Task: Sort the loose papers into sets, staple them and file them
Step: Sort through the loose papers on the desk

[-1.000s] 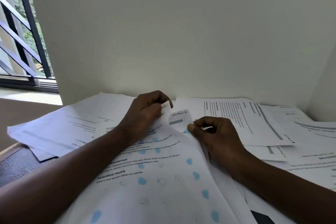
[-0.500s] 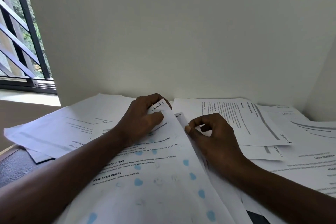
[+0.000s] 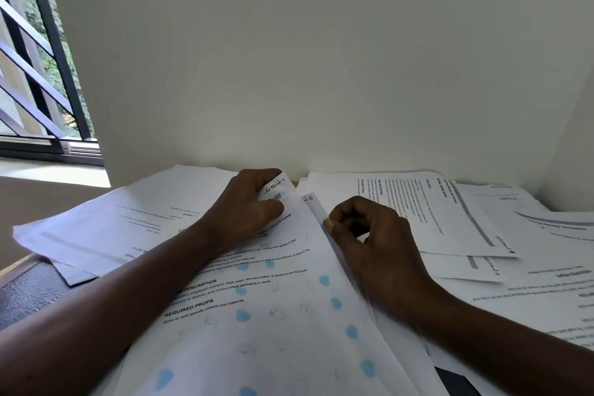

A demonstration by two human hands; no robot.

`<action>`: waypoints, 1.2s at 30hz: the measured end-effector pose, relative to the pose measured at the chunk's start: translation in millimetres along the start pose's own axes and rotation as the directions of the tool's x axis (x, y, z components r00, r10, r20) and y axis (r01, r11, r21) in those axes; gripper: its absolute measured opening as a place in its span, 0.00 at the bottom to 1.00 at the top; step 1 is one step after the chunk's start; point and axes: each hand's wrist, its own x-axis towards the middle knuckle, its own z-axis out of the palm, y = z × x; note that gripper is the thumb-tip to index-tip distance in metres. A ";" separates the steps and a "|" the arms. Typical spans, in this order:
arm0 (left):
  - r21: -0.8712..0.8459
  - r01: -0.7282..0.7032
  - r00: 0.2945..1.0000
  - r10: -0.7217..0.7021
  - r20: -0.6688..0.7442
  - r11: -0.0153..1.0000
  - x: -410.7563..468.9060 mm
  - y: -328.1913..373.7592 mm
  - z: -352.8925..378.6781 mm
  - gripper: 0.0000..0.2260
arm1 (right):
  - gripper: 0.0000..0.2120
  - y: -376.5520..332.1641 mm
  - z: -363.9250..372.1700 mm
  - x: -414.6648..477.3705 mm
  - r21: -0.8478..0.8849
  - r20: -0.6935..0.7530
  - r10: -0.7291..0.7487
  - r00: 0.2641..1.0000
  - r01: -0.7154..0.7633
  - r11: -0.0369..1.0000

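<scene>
On the paper-strewn worktop, the left hand pinches the far corner of the Section 1 sheet. The right hand seems to pinch the edge of the sheets beneath. A hasty pull could drag a wrong page along, mixing sets.

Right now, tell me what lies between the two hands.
Head view: between the left hand and right hand lie the right edge of the blue-spotted top sheet and a narrow strip of the sheet beneath.
</scene>
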 end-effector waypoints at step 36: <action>-0.186 0.023 0.996 -0.005 0.094 0.982 0.6 -5.1 -5.2 0.11 | 0.06 16.2 2.8 10.8 0.062 0.045 0.141 0.989 -0.143 0.988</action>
